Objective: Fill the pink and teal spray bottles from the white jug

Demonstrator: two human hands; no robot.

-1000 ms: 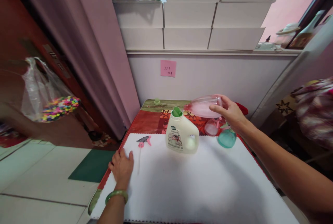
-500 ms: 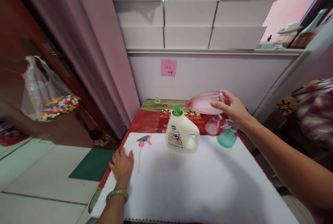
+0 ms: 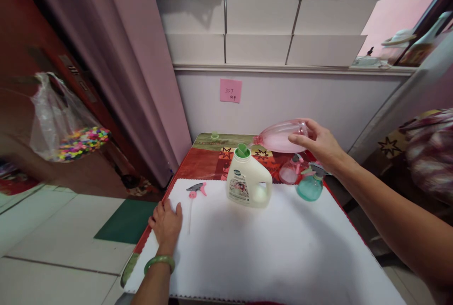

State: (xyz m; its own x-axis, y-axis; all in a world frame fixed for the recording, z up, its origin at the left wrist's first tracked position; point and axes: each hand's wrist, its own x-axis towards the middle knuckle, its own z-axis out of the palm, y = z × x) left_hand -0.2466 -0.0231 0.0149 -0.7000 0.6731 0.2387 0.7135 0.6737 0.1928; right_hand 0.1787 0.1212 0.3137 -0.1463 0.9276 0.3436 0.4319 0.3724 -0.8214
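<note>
My right hand (image 3: 320, 142) grips the base of a pink translucent spray bottle (image 3: 281, 136) without its head. The bottle lies tilted almost level, its mouth beside the green funnel-like spout (image 3: 242, 150) of a cream jug (image 3: 247, 182), and a thin stream seems to leave it. The jug stands upright, with a label and a side handle. My left hand (image 3: 166, 224) rests flat on the table's left edge, fingers spread, holding nothing. Near it lies a grey and pink spray trigger head (image 3: 197, 190) with a clear tube.
A pink spray bottle (image 3: 288, 173) and a teal spray bottle (image 3: 309, 187) stand right of the jug. At the table's back left sits a small green cap (image 3: 214, 135). White cloth (image 3: 269, 253) covers the table's front. White boxes (image 3: 260, 50) line the ledge behind.
The view has shifted slightly. My right hand still holds the pink bottle tipped at the jug's opening, and my left hand stays in place on the table edge.
</note>
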